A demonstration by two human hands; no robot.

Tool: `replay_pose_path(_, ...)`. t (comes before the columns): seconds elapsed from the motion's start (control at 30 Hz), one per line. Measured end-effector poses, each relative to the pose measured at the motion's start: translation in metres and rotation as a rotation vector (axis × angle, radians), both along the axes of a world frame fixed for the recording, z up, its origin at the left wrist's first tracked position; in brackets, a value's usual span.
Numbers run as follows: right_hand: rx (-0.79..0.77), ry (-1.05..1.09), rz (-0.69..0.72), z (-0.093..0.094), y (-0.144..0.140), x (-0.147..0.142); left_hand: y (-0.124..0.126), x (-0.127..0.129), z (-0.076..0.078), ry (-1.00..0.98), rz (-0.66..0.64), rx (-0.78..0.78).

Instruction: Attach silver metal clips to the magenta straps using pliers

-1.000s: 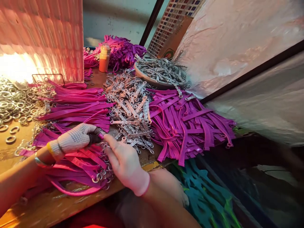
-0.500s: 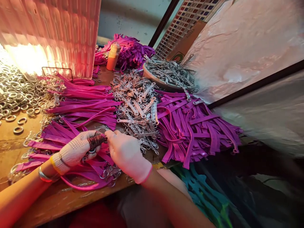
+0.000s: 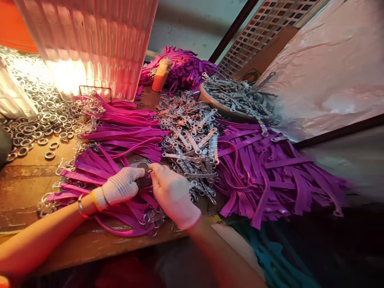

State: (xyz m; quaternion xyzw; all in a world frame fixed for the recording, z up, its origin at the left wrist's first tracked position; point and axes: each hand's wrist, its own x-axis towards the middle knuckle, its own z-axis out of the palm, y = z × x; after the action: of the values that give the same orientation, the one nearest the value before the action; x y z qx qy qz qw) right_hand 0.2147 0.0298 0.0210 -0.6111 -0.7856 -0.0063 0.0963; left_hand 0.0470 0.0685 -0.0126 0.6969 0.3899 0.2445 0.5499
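Left hand point(image 3: 121, 188) and right hand point(image 3: 172, 192) are close together over the pink straps point(image 3: 91, 164)

Nearest to me are the two arms. The left side of my view cuts off one and the bottom cuts off the other, so I see no elbows. Both hands wear white gloves. The left hand slants in with its fingertips toward the right. The right hand leans in from the lower right, its back facing up, its fingertips close to the left ones. Both hands have their fingers bent in, but I cannot tell if they grip anything. A small dark bit between them is too blurry for me to name.

The pink straps lie under and beside the left hand on the wooden table point(image 3: 25, 180), and the hands hide some of them. Just past the right hand is a heap of silver links point(image 3: 192, 140). To its right are purple straps point(image 3: 264, 176), with the ends farthest right blurry and dark. Off to the left I see loose rings point(image 3: 49, 146), some lost in bright glare. Behind the links sit a full bowl point(image 3: 216, 106), an orange bottle point(image 3: 161, 75) and a far strap pile point(image 3: 186, 66).
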Motion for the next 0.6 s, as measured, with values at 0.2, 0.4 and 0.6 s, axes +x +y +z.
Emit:
replay_pose_path(0.2,-0.338,0.064,-0.037,0.020,0.000,0.002,-0.004,-0.006,0.016,-0.076,0.068,-0.292)
replay_pose_path(0.4,-0.299,-0.207,-0.032,0.011,-0.004,-0.009,-0.010,-0.004,0.005,-0.023,0.045,-0.180)
replay_pose_path(0.6,-0.253,-0.301,0.058,0.009,-0.006,0.003,0.004,-0.004,0.011,0.069,-0.089,-0.064)
